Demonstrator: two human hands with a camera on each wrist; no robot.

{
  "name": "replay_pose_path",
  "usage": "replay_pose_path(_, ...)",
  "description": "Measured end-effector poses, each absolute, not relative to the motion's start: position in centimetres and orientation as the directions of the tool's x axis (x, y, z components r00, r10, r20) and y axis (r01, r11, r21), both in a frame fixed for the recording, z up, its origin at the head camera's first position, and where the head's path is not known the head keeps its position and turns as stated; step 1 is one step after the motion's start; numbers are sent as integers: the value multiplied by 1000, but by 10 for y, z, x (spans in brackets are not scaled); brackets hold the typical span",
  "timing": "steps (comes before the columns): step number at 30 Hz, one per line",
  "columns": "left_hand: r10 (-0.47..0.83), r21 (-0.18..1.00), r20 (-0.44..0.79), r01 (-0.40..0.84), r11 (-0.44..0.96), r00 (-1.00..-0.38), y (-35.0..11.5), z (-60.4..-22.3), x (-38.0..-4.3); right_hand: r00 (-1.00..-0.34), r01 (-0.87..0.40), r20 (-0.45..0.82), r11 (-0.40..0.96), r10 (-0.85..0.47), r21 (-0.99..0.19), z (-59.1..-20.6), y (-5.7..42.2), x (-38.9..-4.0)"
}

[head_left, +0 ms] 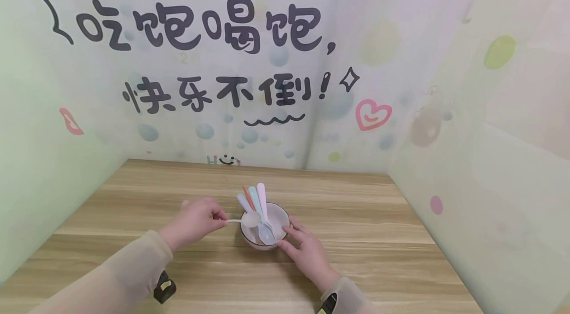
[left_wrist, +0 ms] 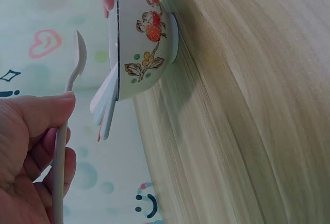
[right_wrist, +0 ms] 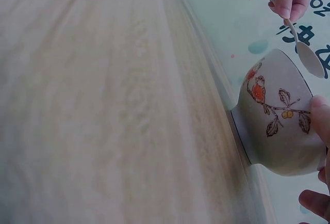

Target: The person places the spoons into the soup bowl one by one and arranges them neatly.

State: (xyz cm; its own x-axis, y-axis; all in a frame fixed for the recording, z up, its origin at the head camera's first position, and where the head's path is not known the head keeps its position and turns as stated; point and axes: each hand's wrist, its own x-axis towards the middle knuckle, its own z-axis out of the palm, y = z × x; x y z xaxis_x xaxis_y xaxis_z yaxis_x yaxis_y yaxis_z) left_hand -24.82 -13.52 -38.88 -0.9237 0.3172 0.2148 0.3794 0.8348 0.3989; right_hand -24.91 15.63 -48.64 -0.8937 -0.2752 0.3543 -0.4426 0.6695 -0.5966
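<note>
A white bowl (head_left: 279,217) with a dark rim and painted fruit and leaves stands upright on the wooden table. Several spoons lean in it, their pink, pale blue and orange handles (head_left: 261,195) sticking out past the far rim. My left hand (head_left: 202,220) pinches the handle of a pale spoon (head_left: 251,219), whose head hangs above the bowl's left side. In the left wrist view, thumb and fingers close round that handle. At the bowl's right side, my right hand (head_left: 307,249) holds the rim between thumb and fingers.
The wooden table (head_left: 356,215) reaches back to a pale wall (head_left: 285,146) with large dark lettering, and side walls rise at left and right. A black device (head_left: 165,288) is strapped at the left wrist, another (head_left: 328,304) at the right.
</note>
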Motion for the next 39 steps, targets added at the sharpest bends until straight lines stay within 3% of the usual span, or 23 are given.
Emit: replay_pose_path(39,490,169,235,532,830,-840,-111,-389,-262,-895,-442,344,659,-283,-608,-484,156,-249)
